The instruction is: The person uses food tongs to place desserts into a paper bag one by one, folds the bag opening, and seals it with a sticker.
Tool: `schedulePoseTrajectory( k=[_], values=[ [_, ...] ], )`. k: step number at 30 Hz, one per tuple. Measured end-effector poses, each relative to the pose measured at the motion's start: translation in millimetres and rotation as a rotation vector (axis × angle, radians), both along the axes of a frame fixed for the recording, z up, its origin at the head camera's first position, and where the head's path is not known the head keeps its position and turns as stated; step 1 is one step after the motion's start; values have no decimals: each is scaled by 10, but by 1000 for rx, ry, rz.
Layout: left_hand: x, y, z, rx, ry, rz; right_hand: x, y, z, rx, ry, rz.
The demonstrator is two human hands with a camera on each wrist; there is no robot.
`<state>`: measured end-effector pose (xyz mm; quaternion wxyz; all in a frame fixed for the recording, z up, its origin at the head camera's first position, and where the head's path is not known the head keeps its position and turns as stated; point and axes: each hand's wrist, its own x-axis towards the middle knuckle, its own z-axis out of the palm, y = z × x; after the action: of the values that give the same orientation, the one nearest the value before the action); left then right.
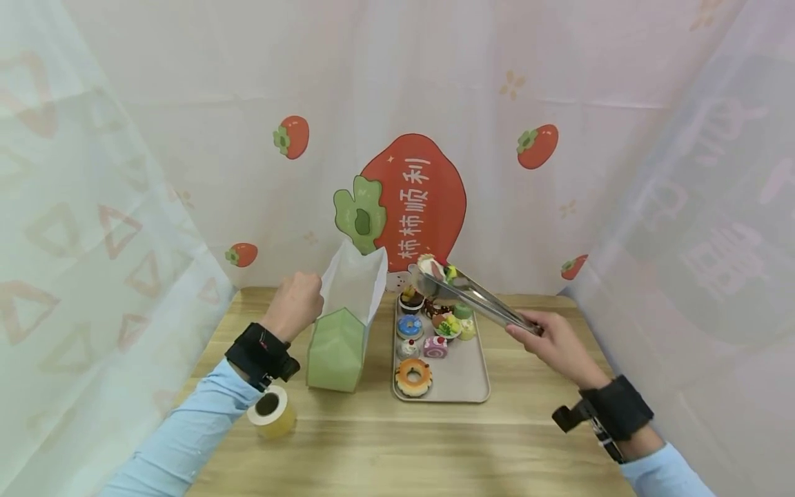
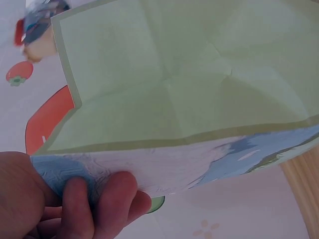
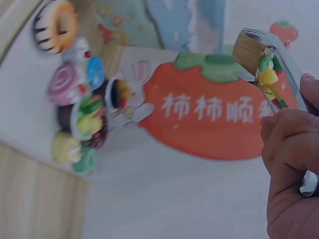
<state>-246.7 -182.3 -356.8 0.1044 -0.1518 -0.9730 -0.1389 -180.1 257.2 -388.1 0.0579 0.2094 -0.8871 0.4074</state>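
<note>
Two sleeves (image 1: 180,428): light blue, reaching in from lower left and lower right.
Wrist bands (image 1: 617,407): black, one per wrist, gear attached.
Label roll (image 1: 277,424): pale yellow side, dark core, on wood-grain table (image 1: 410,449), near left forearm.
Paper bag (image 1: 337,351): green outside, white inside, stands left of tray; printed side seen in left wrist view.
Left hand (image 1: 295,304): fingers curled, gripping upper edge of bag.
Right hand (image 1: 562,348): fingers wrapped round handle end of tongs, right of tray.
Tongs (image 1: 487,305): metal, slanting up and left, tips gripping held pastry.
Tray (image 1: 462,376): pale, right of bag; pastries along left side and far end.
Tray front: ring doughnut (image 1: 413,393), golden, near left corner.
Tray middle: pink swirl roll (image 1: 435,348) beside small cherry-topped cake (image 1: 408,351); blue doughnut (image 1: 402,330) behind.
Tray back: fruit cup (image 1: 448,328), yellow piece (image 1: 468,330), green piece (image 1: 462,312), chocolate doughnut (image 1: 441,310), dark cup (image 1: 410,301).
Held pastry (image 1: 430,267): cream and colourful topping, tilted, raised off tray, seen past its far end in head view.
Backdrop (image 1: 466,83): white cloth, big red persimmon print (image 1: 428,200), white characters.
</note>
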Motion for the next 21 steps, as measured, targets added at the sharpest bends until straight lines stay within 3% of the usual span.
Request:
schedulePoseTrajectory(
  k=[5,12,21],
  values=[
    [23,2,-31,-12,23,0,-245,-316,276,45,-14,105],
    [36,-2,-25,-13,37,3,-558,-788,567,188,24,225],
    [20,20,-24,-18,45,-12,-763,-1258,819,350,58,329]
  ],
)
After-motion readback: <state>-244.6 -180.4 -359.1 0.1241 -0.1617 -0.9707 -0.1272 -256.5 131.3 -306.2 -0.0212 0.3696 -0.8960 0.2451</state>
